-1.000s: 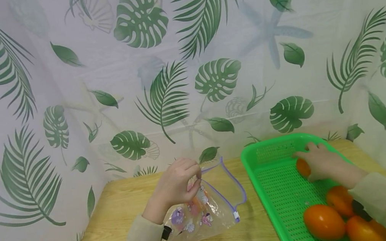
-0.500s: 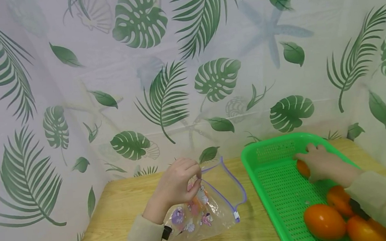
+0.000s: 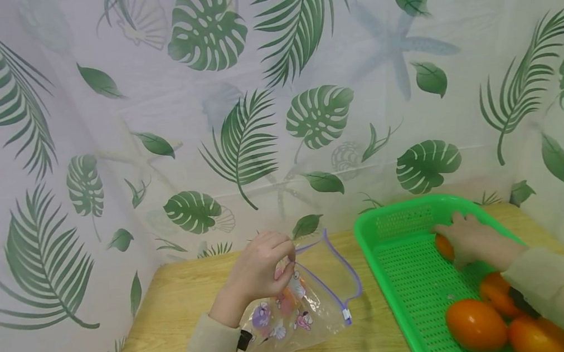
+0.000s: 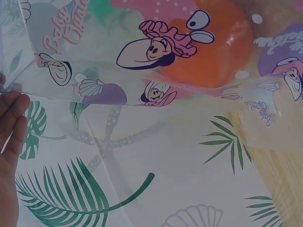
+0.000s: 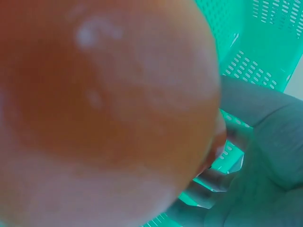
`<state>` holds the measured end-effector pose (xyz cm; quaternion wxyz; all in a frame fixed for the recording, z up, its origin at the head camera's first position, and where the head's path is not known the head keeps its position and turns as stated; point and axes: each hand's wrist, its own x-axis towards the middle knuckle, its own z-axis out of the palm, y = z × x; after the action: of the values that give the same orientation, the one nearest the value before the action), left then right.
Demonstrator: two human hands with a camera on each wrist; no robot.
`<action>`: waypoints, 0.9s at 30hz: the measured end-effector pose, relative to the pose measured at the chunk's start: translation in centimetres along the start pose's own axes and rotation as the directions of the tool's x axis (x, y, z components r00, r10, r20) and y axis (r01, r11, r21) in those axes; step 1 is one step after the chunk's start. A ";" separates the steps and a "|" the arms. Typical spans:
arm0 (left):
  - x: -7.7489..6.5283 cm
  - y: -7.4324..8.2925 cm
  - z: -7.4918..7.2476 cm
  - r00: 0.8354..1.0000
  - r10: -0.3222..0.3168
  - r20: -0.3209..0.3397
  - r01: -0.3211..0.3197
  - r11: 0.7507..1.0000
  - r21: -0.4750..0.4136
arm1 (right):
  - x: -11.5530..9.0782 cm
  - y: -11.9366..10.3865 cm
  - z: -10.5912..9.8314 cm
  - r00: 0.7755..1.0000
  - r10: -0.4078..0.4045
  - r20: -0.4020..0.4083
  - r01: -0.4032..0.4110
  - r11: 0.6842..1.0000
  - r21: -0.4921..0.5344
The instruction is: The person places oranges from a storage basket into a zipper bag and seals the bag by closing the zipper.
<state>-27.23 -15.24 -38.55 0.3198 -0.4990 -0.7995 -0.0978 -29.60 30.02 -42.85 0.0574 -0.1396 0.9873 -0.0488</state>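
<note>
Bag (image 3: 320,324) and basket (image 3: 394,305) on table (image 3: 186,288)

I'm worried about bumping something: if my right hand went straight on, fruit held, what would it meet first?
Probably the left wall of the green basket, near its far corner. Depth is unclear, so your right hand, holding an orange fruit, might instead clear the rim.

We see the left hand (image 3: 262,264) pinching the edge of a clear printed bag (image 3: 320,329) on the wooden table (image 3: 173,308); purple-edged mouth gapes toward the green basket (image 3: 387,295), white slider (image 3: 347,315) at its near corner. Right hand (image 3: 471,242) is inside the basket, gripping an orange fruit (image 3: 444,247). Nearer us, other orange fruits (image 3: 476,325) sit bunched, partly behind the right sleeve (image 3: 558,286). Something orange (image 3: 285,300) shows in the bag area; we can't tell if it's print or contents.
</note>
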 end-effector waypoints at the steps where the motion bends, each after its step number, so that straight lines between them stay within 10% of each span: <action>1: 0.0 0.0 0.0 1.000 -0.001 0.001 0.001 1.000 0.001 | 0.1 0.1 0.1 1.000 0.002 0.006 -0.002 1.000 -0.001; 27: 0.2 0.1 0.1 1.000 -0.003 0.012 0.003 1.000 -0.004 | 0.9 1.1 0.8 1.000 -0.015 -0.007 0.015 1.000 0.013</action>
<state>-27.23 -14.99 -38.50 0.3136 -0.4989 -0.8021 -0.0969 -30.67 30.74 -43.81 0.0547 -0.1464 0.9861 -0.0563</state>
